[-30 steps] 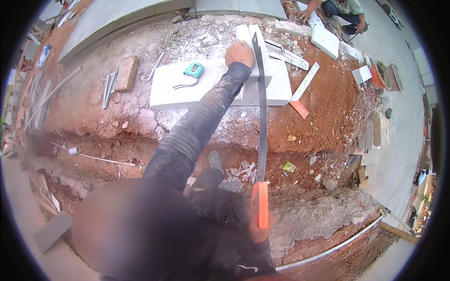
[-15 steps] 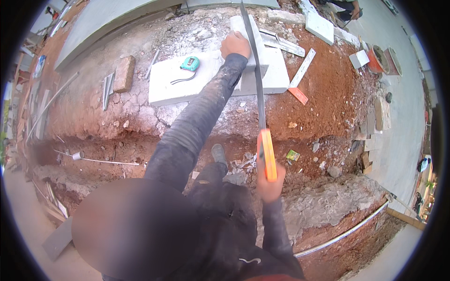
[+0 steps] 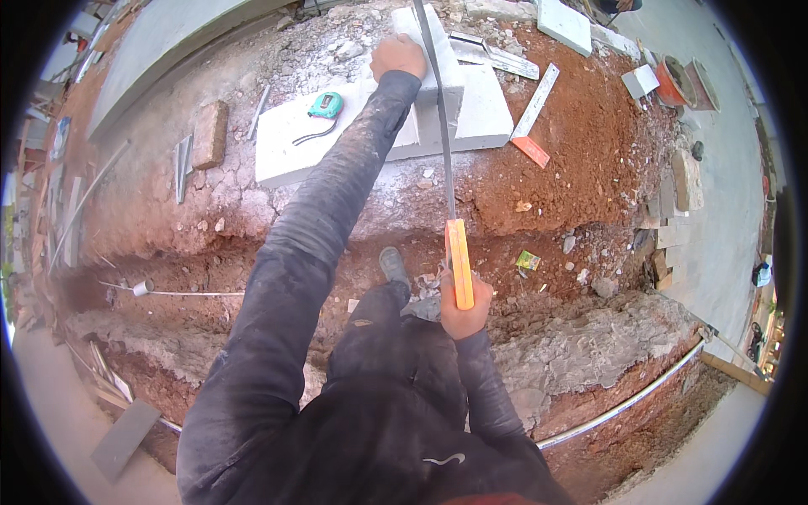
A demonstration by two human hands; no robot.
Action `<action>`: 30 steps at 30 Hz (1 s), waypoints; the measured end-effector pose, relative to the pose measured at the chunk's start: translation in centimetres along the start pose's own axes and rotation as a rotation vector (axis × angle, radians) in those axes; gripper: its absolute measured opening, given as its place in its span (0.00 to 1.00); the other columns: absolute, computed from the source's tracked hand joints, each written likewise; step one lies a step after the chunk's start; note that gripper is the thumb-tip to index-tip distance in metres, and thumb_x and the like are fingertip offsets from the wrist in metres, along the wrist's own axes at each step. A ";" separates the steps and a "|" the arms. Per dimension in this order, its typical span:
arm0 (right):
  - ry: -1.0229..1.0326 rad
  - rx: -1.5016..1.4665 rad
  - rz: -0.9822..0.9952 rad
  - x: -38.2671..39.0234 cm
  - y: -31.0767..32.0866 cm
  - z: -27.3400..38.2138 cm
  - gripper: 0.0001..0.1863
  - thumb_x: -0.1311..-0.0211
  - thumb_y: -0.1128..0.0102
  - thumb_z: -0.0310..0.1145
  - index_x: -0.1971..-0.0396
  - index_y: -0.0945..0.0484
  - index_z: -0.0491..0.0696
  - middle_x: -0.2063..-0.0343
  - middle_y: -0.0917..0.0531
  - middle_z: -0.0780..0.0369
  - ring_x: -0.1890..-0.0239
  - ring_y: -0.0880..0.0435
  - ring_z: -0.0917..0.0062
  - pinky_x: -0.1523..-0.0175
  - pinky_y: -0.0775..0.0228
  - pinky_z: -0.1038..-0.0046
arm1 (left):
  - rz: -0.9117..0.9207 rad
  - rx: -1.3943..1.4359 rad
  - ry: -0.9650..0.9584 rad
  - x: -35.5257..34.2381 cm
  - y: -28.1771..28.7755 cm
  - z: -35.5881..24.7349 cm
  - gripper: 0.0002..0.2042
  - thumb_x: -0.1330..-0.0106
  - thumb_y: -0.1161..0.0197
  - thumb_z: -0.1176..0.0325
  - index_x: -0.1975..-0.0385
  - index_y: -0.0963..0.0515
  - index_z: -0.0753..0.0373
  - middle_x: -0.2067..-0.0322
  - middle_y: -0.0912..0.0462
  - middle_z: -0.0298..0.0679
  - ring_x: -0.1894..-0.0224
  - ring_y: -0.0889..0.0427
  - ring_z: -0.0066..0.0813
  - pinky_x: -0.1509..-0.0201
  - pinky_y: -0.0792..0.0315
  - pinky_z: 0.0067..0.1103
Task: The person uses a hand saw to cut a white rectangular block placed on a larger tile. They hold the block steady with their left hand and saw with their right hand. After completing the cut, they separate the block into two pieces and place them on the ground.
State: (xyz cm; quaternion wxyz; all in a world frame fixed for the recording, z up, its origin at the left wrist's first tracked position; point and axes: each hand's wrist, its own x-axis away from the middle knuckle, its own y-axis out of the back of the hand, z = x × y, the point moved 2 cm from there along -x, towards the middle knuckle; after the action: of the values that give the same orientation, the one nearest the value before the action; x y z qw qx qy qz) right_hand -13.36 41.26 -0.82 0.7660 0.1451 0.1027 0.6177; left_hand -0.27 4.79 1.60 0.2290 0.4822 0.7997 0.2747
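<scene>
My left hand [image 3: 400,57] is curled over the left side of a white block [image 3: 450,71], which lies on a wider white slab [image 3: 286,151]. In my right hand [image 3: 467,313] is the orange handle of a handsaw [image 3: 448,172]. The long blade stretches away from me across the block's top, and its tip runs past the upper edge of the view. Whether the teeth sit in a cut cannot be made out. A teal tape measure [image 3: 326,105] with a dark strap rests on the slab, left of my left forearm.
Right of the slab lie metal strips [image 3: 505,61] and a white-and-orange flat strip [image 3: 537,105]. A brown brick [image 3: 209,135] is at the left. Buckets [image 3: 676,82] stand far right, near another white slab [image 3: 564,27]. A trench [image 3: 202,273] crosses below; another person's hand [image 3: 624,5] shows at the top.
The whole scene has shifted up and slightly left in view. Against the slab, the saw handle sits a little farther left and nearer me. My left hand stays on the block.
</scene>
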 end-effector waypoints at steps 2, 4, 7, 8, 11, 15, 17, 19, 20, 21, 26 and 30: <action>0.038 -0.065 -0.061 -0.3 0.1 0.4 0.06 0.43 0.40 0.25 0.75 0.24 0.40 0.87 0.27 0.54 0.84 0.21 0.64 0.76 0.34 0.70 | -0.013 -0.004 -0.008 -0.2 -0.1 0.1 0.20 0.34 0.54 0.59 0.66 0.19 0.68 0.63 0.18 0.58 0.56 0.19 0.56 0.49 0.27 0.40; -0.051 0.048 -0.024 1.0 2.1 -0.1 0.05 0.43 0.40 0.25 0.74 0.23 0.40 0.85 0.25 0.53 0.83 0.20 0.64 0.76 0.33 0.69 | -0.013 0.001 -0.031 0.6 -0.2 -0.4 0.20 0.36 0.54 0.58 0.63 0.18 0.66 0.64 0.18 0.58 0.56 0.19 0.56 0.48 0.28 0.41; 0.084 0.084 -0.130 6.5 3.2 -0.5 0.05 0.44 0.40 0.25 0.74 0.23 0.39 0.84 0.24 0.52 0.83 0.20 0.64 0.76 0.32 0.68 | -0.029 0.044 -0.065 0.7 -0.4 -0.7 0.21 0.37 0.55 0.57 0.62 0.17 0.64 0.64 0.18 0.58 0.57 0.19 0.57 0.47 0.29 0.41; 0.075 0.068 -0.117 6.0 2.9 -0.5 0.05 0.44 0.40 0.25 0.75 0.24 0.39 0.85 0.25 0.53 0.84 0.21 0.65 0.76 0.33 0.68 | -0.041 0.040 -0.066 0.7 -0.5 -0.8 0.21 0.37 0.55 0.57 0.62 0.17 0.64 0.64 0.18 0.58 0.57 0.19 0.57 0.47 0.29 0.41; 0.070 0.046 0.003 1.0 1.1 0.0 0.06 0.44 0.39 0.25 0.76 0.25 0.39 0.87 0.27 0.55 0.85 0.22 0.67 0.77 0.35 0.70 | -0.013 0.016 -0.073 1.1 -0.2 -0.7 0.19 0.35 0.55 0.59 0.65 0.18 0.65 0.64 0.17 0.55 0.57 0.19 0.55 0.48 0.28 0.41; 0.004 -0.005 -0.023 -4.0 0.0 2.9 0.06 0.44 0.39 0.26 0.76 0.24 0.40 0.87 0.27 0.55 0.85 0.22 0.66 0.77 0.35 0.70 | -0.014 -0.009 -0.062 0.1 0.0 -0.4 0.19 0.35 0.54 0.60 0.66 0.18 0.66 0.64 0.17 0.55 0.57 0.18 0.54 0.49 0.28 0.40; 0.020 0.024 -0.036 -1.8 0.6 1.5 0.05 0.44 0.39 0.25 0.75 0.23 0.40 0.87 0.26 0.55 0.84 0.21 0.65 0.77 0.33 0.69 | -0.025 0.000 -0.050 0.2 0.0 -0.3 0.19 0.35 0.54 0.60 0.66 0.18 0.66 0.64 0.17 0.55 0.57 0.18 0.53 0.49 0.27 0.40; 0.006 0.068 -0.056 3.9 2.4 -1.1 0.04 0.44 0.40 0.25 0.72 0.22 0.39 0.85 0.24 0.53 0.82 0.19 0.63 0.75 0.31 0.69 | -0.033 0.028 -0.065 0.3 -0.7 -0.7 0.19 0.36 0.54 0.59 0.64 0.18 0.65 0.64 0.17 0.56 0.57 0.18 0.55 0.48 0.28 0.40; 0.068 0.114 -0.121 5.3 2.6 -0.6 0.04 0.44 0.40 0.24 0.71 0.21 0.39 0.85 0.24 0.53 0.81 0.18 0.63 0.75 0.30 0.69 | -0.049 0.061 -0.055 0.5 -0.7 -0.7 0.19 0.37 0.54 0.58 0.63 0.17 0.64 0.63 0.17 0.56 0.56 0.19 0.56 0.47 0.29 0.40; 0.078 0.109 -0.084 4.5 2.6 -0.7 0.04 0.43 0.40 0.25 0.72 0.21 0.39 0.85 0.24 0.53 0.81 0.18 0.63 0.75 0.31 0.68 | -0.058 0.085 -0.046 1.0 -0.7 -0.6 0.20 0.37 0.54 0.58 0.62 0.17 0.62 0.63 0.18 0.57 0.56 0.20 0.57 0.46 0.29 0.40; 0.026 -0.036 -0.011 -3.6 -1.3 0.5 0.07 0.42 0.40 0.27 0.76 0.25 0.40 0.86 0.25 0.54 0.84 0.21 0.65 0.78 0.35 0.68 | -0.044 0.014 -0.036 -1.4 -0.3 0.4 0.21 0.37 0.54 0.57 0.63 0.17 0.64 0.64 0.18 0.58 0.57 0.19 0.55 0.47 0.29 0.40; 0.005 0.057 -0.010 0.1 1.0 -0.9 0.05 0.43 0.39 0.26 0.75 0.23 0.40 0.86 0.25 0.54 0.84 0.21 0.65 0.77 0.34 0.69 | -0.025 -0.001 -0.031 -0.1 -0.4 -0.3 0.19 0.38 0.54 0.58 0.62 0.16 0.61 0.64 0.17 0.58 0.57 0.19 0.56 0.47 0.28 0.40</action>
State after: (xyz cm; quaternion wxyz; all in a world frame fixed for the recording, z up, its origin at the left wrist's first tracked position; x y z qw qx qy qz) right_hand -14.59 41.62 -1.31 0.7644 0.1650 0.1228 0.6110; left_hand -0.69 4.52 1.59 0.2451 0.4765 0.8018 0.2647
